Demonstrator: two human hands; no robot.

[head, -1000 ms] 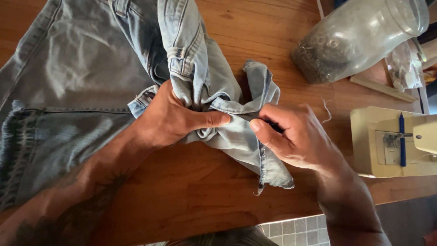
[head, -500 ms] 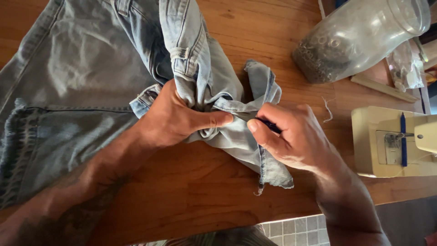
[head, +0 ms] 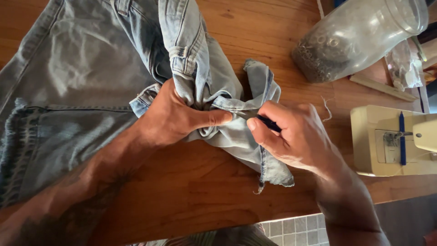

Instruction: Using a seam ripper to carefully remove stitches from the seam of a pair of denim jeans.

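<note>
Denim fills most of the view: pale jeans (head: pixel 82 82) lie spread over the wooden table (head: pixel 191 191), bunched at the middle where both hands work. The seam there looks only partly opened, judging from the loose frayed flap (head: pixel 273 171) hanging toward the table edge; most of the garment is untouched. A glass jar (head: pixel 359 36) lies on its side at the far right, and a cream sewing machine (head: pixel 391 141) stands beside it. The left hand (head: pixel 175 118) is clenched on the gathered cloth, thumb pressing the fold. The right hand (head: pixel 296 136) is closed around a small dark tool (head: pixel 268 123), its tip at the fold.
</note>
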